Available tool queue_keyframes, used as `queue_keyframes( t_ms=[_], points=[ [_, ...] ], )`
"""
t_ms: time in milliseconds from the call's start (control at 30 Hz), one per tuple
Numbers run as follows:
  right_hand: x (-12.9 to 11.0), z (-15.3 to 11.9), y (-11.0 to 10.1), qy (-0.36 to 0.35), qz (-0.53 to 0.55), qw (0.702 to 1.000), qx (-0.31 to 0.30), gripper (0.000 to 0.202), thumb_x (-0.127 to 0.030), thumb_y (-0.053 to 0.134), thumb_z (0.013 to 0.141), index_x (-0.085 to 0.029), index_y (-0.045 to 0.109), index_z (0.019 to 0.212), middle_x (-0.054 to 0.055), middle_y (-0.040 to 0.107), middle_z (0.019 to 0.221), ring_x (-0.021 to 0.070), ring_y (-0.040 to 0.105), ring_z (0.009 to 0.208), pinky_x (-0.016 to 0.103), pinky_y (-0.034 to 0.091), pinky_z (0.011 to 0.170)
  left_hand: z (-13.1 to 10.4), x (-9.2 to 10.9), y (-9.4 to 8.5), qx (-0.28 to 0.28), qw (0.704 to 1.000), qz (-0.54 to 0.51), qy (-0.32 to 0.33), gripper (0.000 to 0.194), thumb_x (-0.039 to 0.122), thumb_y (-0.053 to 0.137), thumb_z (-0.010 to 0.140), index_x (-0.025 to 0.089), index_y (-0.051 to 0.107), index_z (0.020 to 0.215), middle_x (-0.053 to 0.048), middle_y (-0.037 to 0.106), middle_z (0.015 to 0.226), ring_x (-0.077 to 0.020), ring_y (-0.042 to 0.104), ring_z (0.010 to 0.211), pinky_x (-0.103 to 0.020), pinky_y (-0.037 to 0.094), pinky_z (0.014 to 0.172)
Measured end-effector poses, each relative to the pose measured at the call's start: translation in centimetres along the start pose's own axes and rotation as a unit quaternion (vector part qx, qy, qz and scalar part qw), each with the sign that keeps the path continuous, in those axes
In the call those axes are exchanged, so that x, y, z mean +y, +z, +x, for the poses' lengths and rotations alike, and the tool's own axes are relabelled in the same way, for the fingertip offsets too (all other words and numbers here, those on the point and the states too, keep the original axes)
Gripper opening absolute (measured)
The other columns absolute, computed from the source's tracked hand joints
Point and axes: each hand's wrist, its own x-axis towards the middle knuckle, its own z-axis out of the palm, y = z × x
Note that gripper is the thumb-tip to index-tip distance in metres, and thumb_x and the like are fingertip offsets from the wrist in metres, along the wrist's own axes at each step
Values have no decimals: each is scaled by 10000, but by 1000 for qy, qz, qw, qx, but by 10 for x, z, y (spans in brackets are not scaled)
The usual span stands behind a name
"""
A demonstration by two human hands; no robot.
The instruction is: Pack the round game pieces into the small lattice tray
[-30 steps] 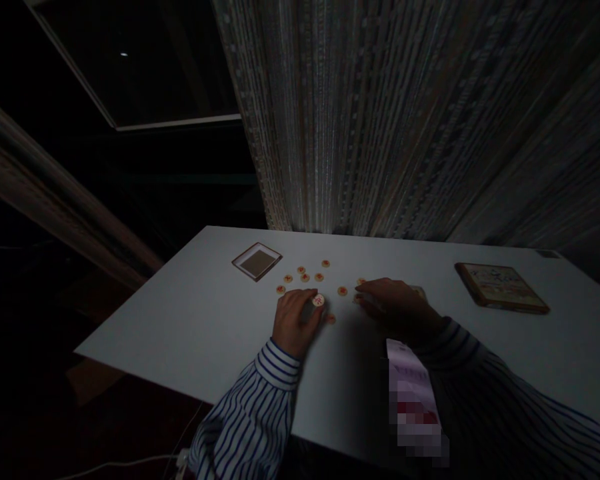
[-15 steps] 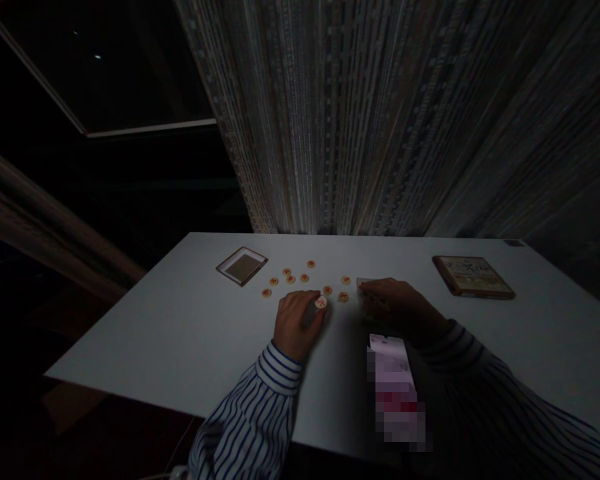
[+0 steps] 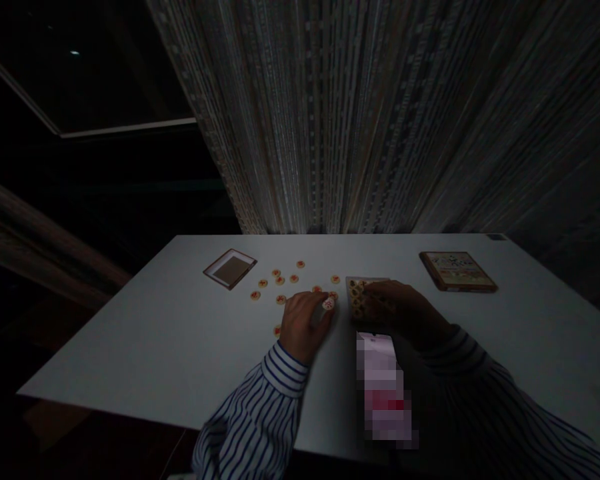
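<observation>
A round Chinese chess piece with a red character is pinched between the thumb and fingers of my left hand. Several more red-marked pieces lie face up on the table beyond and beside that hand, loosely scattered. Just to the right, a shallow tray holds rows of pieces with dark characters. My right hand covers the tray's right part, its fingers bent down over the pieces. Its fingertips are in shadow, so whatever they grip is hidden.
A lit phone lies in front of the tray, near my right forearm. At the left stands an open box lid; a flat box with a printed cover lies at the right. The white table reaches back to a string curtain.
My view has shifted slightly right. The left hand, still holding its piece, has moved nearer the tray, uncovering pieces on its left. More of the tray shows beside my right hand.
</observation>
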Motion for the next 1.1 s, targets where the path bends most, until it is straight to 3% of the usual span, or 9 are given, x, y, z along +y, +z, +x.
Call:
queue_keyframes(
  t_ms=[467,1100],
  points=[
    [7,-14,5,56,43,997,45,254,-286,483,817,-223,647,999,66,703,911,195,654,819,351,540,693,10,11,19,-29,999,-21,-5,208,220,578,788,183,582,992,-73,672,894,-199,602,865,-370,480,780],
    [13,-20,11,125,105,983,88,207,-287,502,789,-187,658,882,83,703,852,185,659,763,320,554,653,18,19,48,-56,997,-45,-6,198,182,582,779,166,574,976,-66,659,860,-193,592,834,-356,474,741]
  ],
)
